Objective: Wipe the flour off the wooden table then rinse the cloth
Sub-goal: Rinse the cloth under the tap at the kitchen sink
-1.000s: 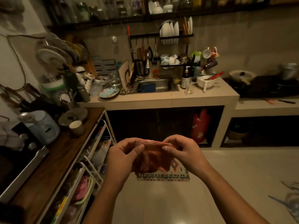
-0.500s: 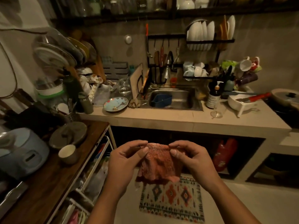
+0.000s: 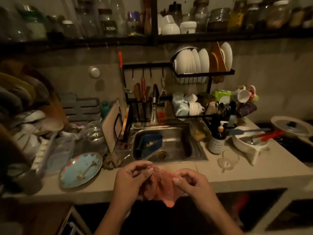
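Note:
A pinkish-orange cloth (image 3: 160, 188) hangs crumpled between both hands, over the front edge of the concrete counter. My left hand (image 3: 131, 179) pinches its upper left corner and my right hand (image 3: 192, 182) pinches its upper right corner. Just beyond the hands lies the steel sink (image 3: 177, 146), with a blue strainer basket (image 3: 149, 144) inside and the tap (image 3: 155, 106) behind it. Only a dark corner of the wooden table (image 3: 33, 217) shows at the bottom left.
A light blue plate (image 3: 81, 170) with a spoon lies left of the sink beside a cutting board (image 3: 111, 124). Right of the sink stand a soap bottle (image 3: 217, 141), a clear glass (image 3: 227, 161) and a white bowl with utensils (image 3: 249, 141). Dish racks hang above.
The view has closed in on the sink, and the wooden table has slid out to the lower left. Both hands, still holding the cloth, now hover at the counter's front edge.

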{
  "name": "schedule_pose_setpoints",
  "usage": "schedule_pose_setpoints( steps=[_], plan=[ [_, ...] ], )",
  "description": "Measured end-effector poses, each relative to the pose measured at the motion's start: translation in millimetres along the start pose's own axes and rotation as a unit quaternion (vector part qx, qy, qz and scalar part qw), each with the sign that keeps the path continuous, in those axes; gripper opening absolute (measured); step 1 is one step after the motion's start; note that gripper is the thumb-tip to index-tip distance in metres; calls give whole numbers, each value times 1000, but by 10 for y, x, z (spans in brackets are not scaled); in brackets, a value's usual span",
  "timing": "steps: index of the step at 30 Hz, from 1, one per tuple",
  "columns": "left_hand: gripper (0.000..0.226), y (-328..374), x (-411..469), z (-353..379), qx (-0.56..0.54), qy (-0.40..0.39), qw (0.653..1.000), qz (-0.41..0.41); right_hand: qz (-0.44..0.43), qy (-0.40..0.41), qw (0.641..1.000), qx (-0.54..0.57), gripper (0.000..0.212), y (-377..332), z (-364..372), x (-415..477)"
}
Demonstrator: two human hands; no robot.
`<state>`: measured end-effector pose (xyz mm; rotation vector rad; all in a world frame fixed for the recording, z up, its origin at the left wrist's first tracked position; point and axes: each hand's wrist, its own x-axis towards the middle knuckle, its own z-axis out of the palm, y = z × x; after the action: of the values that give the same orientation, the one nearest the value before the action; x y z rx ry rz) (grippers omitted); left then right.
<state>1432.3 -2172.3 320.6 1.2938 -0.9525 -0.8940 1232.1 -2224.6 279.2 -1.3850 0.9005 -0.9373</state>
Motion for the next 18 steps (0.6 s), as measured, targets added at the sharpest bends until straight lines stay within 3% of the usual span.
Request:
schedule_pose_setpoints(
  steps=[4, 9, 14, 18],
  plan=[
    [17, -124, 756, 225, -3, 27, 999, -28, 25, -20, 999, 8, 33, 146, -163, 844],
    [15, -209, 1583, 432, 32, 31, 998, -47, 116, -110, 981, 109, 31, 277, -188, 1752],
    [16, -361, 2303, 411, 57, 18, 996, -59, 94, -15, 990, 108, 26, 429, -103, 2479],
    [17, -526, 2848, 286, 74, -38, 993, -90, 89, 42, 991, 87, 13, 538, -131, 2829]
  ],
)
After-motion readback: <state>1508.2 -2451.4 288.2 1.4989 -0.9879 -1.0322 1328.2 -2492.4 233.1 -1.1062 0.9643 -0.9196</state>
